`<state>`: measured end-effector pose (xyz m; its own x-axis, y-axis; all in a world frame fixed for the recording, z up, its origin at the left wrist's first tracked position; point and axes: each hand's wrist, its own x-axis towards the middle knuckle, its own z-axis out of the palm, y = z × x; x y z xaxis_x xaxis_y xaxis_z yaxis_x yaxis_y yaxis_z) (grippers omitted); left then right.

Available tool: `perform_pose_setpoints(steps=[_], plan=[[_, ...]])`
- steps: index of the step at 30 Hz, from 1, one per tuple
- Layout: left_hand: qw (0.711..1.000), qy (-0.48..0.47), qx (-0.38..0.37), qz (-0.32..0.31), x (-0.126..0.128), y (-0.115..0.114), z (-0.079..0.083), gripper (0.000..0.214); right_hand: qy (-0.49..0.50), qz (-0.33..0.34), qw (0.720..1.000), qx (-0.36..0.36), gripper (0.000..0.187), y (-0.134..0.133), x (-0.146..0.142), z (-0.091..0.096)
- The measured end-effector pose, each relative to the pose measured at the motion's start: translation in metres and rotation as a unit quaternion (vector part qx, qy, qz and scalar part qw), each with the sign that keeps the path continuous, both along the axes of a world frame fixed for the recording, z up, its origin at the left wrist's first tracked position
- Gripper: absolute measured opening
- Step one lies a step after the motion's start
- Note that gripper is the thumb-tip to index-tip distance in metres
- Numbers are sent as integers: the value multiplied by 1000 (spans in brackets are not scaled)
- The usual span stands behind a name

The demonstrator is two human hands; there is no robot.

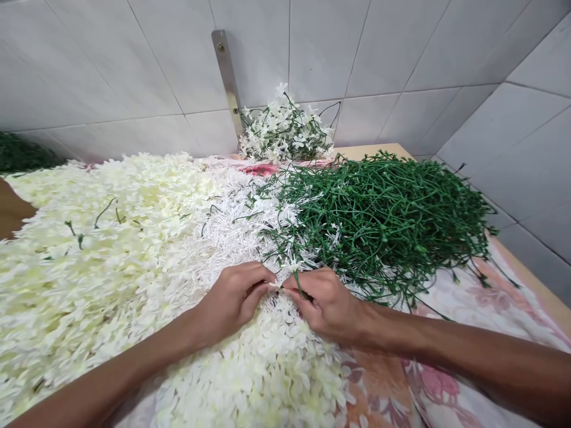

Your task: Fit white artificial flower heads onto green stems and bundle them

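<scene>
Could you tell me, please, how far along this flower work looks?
Looks done: a broad mass of cream artificial blossoms and a small bunch by the wall. In hand: the left hand and the right hand pinch white strands. Remaining: a heap of green stems.

I'm watching through one head-worn camera, set above and behind the left hand and right hand, facing forward and down. Both hands sit close, low in the frame; past them, the view crosses the surface to a tiled wall well beyond.
</scene>
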<state>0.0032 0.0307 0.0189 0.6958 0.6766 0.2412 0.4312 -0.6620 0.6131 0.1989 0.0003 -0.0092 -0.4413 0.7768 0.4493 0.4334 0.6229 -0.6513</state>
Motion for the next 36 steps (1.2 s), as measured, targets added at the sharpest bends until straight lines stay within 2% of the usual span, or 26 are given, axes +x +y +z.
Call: perform_pose_setpoints(steps=[6,9,16,20,24,30,36], plan=[[1000,3,-15,2,0,0,-2,16,-15,3,999,40,24,1,0,-5],[999,9,-38,5,2,0,0,16,-14,1,999,34,24,2,0,-5],[984,-2,-170,50,0,5,2,22,18,-37,997,-72,15,-2,-2,4],[968,-30,-240,71,-3,8,0,26,16,-56,988,-140,17,-2,-2,7],[955,-48,-283,76,-4,9,-2,29,34,-54,986,-153,18,0,-3,9],[967,-30,-243,70,-4,7,-3,26,61,-31,989,-127,17,-2,-3,14],[981,-26,-179,74,0,5,-5,23,58,-25,994,-93,17,-1,-4,10]])
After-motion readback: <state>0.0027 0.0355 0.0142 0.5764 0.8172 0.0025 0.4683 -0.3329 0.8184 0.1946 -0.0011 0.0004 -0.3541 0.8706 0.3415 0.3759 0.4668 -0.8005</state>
